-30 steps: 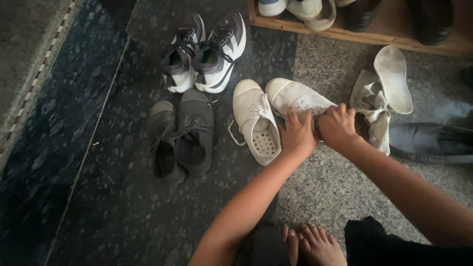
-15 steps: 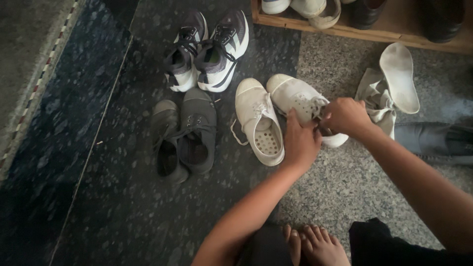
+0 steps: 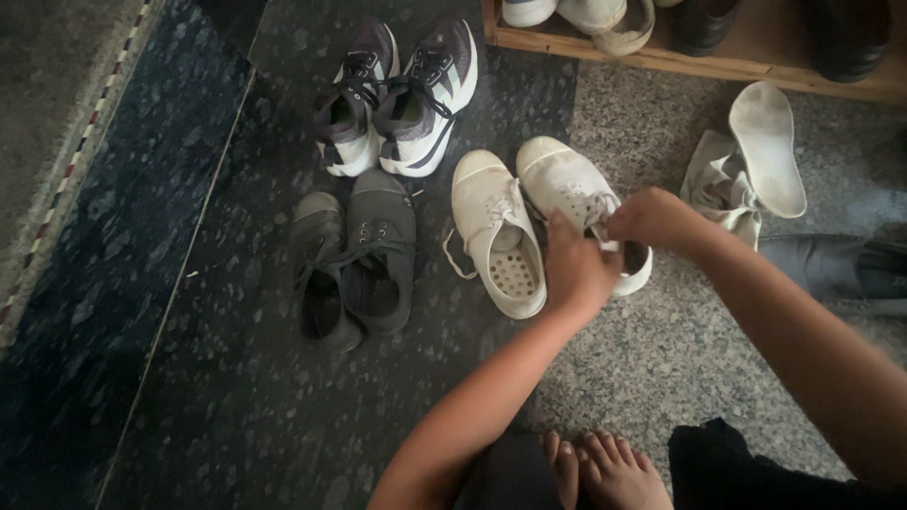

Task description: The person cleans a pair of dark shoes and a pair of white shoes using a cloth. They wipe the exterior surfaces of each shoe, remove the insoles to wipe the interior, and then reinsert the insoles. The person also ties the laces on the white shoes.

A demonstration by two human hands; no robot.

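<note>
White canvas shoe [image 3: 565, 179]: lying on the speckled stone floor [image 3: 661, 359], toe pointing away, touching its mate; both hands are working at its lace area.
Dark grey sneakers [image 3: 354, 260]: sitting as a pair at the left, laces loose.
Purple-and-white trainers [image 3: 402, 94]: standing just beyond the grey pair.
Second white canvas shoe [image 3: 496, 231]: lying just left of the handled one, perforated insole showing.
Left hand [image 3: 576, 269]: pressing down on the handled shoe's opening, fingers curled around it.
Right hand [image 3: 652, 219]: pinching the white lace [image 3: 597, 210], fingers clenched on it.
Upturned white shoe [image 3: 765, 146]: resting sole-up at the right.
Wooden shoe rack [image 3: 718, 64]: running along the top edge.
</note>
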